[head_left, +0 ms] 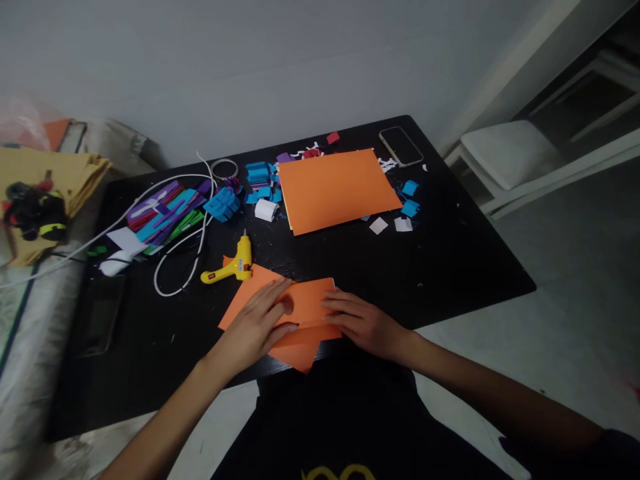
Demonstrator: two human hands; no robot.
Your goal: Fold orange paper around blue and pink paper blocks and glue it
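A folded piece of orange paper (313, 300) lies near the front edge of the black table, on top of a larger orange sheet (239, 305). My left hand (261, 321) rests on the folded piece's left side, fingers stretched out and apart. Along its right edge lies my right hand (361, 321), fingers extended flat onto the paper. Its thumb is hard to make out. Just beyond my left hand, a yellow hot glue gun (233, 263) lies with its nozzle pointing away, partly over the larger sheet's corner.
Stacked orange sheets (340, 190) lie farther back, with a phone (401, 147) at the far right corner. Coloured paper strips (167, 217), blue paper pieces (223, 204) and a looping white cable (159, 272) occupy the left. A white chair (507, 153) stands beyond the right side.
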